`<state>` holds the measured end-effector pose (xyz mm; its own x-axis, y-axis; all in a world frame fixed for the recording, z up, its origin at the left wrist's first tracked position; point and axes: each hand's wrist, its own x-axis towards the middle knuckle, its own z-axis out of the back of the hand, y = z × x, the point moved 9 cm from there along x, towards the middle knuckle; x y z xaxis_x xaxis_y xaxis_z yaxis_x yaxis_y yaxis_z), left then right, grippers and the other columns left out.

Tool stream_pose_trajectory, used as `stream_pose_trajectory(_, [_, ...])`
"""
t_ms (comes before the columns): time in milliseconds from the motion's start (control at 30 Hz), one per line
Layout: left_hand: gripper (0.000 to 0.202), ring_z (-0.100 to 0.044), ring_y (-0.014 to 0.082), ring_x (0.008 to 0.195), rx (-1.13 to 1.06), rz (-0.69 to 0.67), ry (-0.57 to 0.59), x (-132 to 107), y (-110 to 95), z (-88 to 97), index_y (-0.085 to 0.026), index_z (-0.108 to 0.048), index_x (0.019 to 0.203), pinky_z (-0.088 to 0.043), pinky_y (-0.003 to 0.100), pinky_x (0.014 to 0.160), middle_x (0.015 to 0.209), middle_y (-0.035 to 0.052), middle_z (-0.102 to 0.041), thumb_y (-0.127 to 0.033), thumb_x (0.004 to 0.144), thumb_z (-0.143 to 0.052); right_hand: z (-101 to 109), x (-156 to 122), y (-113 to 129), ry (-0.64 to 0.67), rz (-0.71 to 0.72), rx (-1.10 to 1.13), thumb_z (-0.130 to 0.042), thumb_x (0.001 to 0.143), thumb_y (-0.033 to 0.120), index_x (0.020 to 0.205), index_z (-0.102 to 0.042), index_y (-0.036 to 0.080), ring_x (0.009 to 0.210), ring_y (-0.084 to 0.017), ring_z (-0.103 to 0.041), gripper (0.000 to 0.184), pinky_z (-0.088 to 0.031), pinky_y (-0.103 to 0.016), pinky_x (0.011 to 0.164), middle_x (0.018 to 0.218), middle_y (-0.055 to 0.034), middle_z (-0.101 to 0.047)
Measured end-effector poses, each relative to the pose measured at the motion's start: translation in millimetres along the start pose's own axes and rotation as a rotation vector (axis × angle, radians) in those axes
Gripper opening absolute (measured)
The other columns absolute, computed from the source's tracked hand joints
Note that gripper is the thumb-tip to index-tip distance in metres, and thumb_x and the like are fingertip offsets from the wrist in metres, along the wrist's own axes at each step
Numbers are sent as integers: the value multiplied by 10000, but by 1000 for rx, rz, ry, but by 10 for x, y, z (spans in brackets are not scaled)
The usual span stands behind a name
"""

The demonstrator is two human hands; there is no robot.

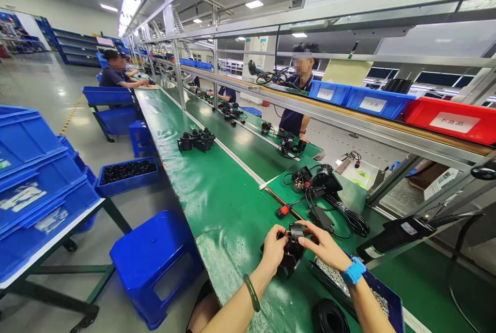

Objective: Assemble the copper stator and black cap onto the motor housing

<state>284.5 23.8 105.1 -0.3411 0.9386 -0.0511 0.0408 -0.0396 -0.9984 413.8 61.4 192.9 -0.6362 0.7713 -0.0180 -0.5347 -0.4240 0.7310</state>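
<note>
My left hand and my right hand meet over a black plastic part on the green belt. The left hand's fingers curl round the part's left side. The right hand's thumb and fingers pinch a small dark piece on top of it. A green bangle is on my left wrist and a blue watch on my right. What lies under the part is hidden.
A blue tray of small metal pieces sits under my right forearm. Black parts with cables lie beyond my hands; more black parts farther up the belt. An electric screwdriver hangs at right. Blue stool at left. Other people work across and down the line.
</note>
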Motion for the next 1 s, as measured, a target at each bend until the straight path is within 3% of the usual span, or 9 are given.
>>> stream_pose_trajectory(200, [60,-518,141,685,-121,58,50,-31,12,-28,-203,-514,732,-417,238,631,705,-29,-543,-249,754,-547,58,23,-70,11,-13,-4,-542,860,560,1246,-650,174,672,-192,-586,557,-478,-346,644,909,-58,-740])
stream_pose_trajectory(333, [318,-442,127,642,-182,43,61,-30,-37,-7,-213,-446,690,-388,239,603,665,-40,-454,-489,844,-482,61,14,-75,-10,-23,-16,-537,849,564,1275,-653,169,674,-193,-589,593,-495,-349,658,974,-73,-745])
stream_pose_trajectory(467, [470,-392,115,627,-181,26,45,-17,-37,13,-211,-418,669,-351,239,588,656,-51,-406,-652,793,-521,35,3,-44,-34,-52,-59,-577,802,557,1364,-598,141,602,-175,-538,700,-480,-352,630,1006,-91,-736])
stream_pose_trajectory(600, [293,-475,132,673,-162,3,82,-40,-51,17,-195,-508,798,-405,252,638,736,-24,-511,-488,816,-503,74,31,8,-59,-60,-117,-537,822,578,1414,-551,132,677,-219,-584,741,-489,-383,679,1034,-110,-726])
stream_pose_trajectory(767, [121,-576,163,824,-14,-57,85,-4,-136,58,-188,-575,820,-433,272,793,834,2,-627,-163,703,-587,129,59,65,-69,-28,-188,-575,790,534,1412,-549,125,879,-287,-616,745,-487,-420,770,1113,-141,-696])
stream_pose_trajectory(900, [77,-569,172,810,132,-50,16,58,-141,43,-185,-578,751,-420,275,771,787,3,-603,-109,737,-569,23,9,169,-17,34,-219,-651,767,447,1400,-567,213,850,-238,-603,679,-484,-370,748,1207,-103,-660])
stream_pose_trajectory(1000, [83,-570,180,822,234,-26,-26,55,-125,8,-177,-581,736,-422,272,743,801,17,-585,-116,784,-551,-41,-14,182,8,45,-243,-683,761,396,1390,-576,212,796,-215,-592,664,-479,-356,733,1196,-100,-662])
